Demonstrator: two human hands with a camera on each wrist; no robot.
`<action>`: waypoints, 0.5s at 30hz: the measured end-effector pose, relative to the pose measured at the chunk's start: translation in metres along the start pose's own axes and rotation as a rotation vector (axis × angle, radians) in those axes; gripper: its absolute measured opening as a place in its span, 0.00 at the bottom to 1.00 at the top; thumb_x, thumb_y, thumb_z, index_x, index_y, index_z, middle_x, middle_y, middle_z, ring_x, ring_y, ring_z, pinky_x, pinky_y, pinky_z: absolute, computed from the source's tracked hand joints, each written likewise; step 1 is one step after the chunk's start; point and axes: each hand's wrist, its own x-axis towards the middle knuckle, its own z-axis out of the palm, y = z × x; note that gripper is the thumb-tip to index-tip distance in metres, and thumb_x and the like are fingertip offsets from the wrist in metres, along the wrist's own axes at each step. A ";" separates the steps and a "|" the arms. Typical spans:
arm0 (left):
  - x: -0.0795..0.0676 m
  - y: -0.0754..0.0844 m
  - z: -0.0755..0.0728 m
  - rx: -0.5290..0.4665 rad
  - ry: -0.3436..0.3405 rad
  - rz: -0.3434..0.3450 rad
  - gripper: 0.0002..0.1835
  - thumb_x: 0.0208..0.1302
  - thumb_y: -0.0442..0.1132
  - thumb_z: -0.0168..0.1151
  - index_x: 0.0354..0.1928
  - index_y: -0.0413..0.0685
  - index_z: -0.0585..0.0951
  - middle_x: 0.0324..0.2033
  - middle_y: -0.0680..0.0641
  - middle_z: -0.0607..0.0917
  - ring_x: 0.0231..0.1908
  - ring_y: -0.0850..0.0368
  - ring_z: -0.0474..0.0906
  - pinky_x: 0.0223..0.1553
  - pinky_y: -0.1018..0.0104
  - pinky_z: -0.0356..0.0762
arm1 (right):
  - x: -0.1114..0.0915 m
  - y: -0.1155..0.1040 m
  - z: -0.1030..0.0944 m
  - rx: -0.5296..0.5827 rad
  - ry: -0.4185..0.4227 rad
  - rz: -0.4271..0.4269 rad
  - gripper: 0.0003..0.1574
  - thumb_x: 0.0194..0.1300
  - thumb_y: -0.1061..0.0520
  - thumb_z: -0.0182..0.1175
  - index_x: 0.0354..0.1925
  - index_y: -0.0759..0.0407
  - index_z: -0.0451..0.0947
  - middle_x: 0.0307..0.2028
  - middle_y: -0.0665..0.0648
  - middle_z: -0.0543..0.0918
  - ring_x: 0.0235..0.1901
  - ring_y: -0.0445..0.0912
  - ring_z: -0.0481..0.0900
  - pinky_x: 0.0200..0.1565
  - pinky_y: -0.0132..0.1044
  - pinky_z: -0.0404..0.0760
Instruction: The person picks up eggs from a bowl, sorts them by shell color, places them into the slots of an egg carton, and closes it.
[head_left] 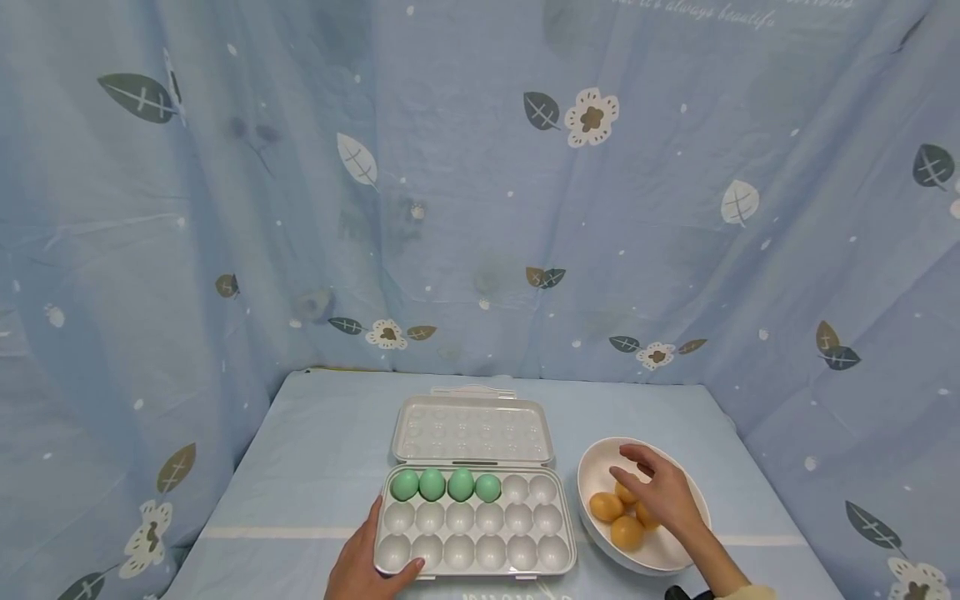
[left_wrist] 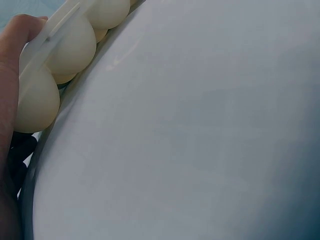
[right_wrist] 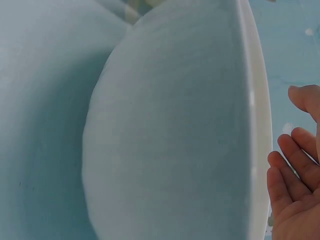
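A pale plastic egg box [head_left: 567, 542] lies with several green eggs [head_left: 432, 485] in its back row, from the left end; the other cups hold nothing. My left hand [head_left: 367, 560] grips its front left corner, thumb over the front rim and fingers along the left side. The left wrist view shows the thumb on the rim above the rounded cups [left_wrist: 72, 52]. My right hand [head_left: 663, 493] hovers over the white bowl [head_left: 663, 552], fingers apart and holding nothing. Several orange egg-shaped balls [head_left: 627, 533] lie in the bowl, partly hidden by that hand.
The box's clear lid [head_left: 474, 425] is folded back flat behind it. The bowl stands just right of the box. A light blue cloth [head_left: 322, 467] covers the table, and a patterned curtain [head_left: 465, 225] hangs behind and at both sides.
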 end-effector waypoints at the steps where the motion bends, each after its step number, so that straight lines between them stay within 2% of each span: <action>1: 0.000 0.000 0.000 0.004 0.002 0.002 0.70 0.46 0.76 0.72 0.80 0.40 0.53 0.65 0.38 0.78 0.61 0.38 0.78 0.60 0.37 0.77 | 0.000 0.002 -0.001 -0.002 0.002 0.003 0.30 0.67 0.48 0.72 0.62 0.61 0.79 0.60 0.63 0.84 0.61 0.59 0.81 0.64 0.52 0.77; 15: 0.001 -0.002 0.002 -0.001 0.010 0.002 0.69 0.46 0.75 0.73 0.79 0.40 0.54 0.65 0.37 0.79 0.61 0.38 0.78 0.60 0.38 0.78 | -0.002 0.016 -0.002 -0.038 -0.011 0.050 0.31 0.67 0.46 0.71 0.61 0.62 0.79 0.58 0.64 0.84 0.59 0.60 0.81 0.63 0.54 0.79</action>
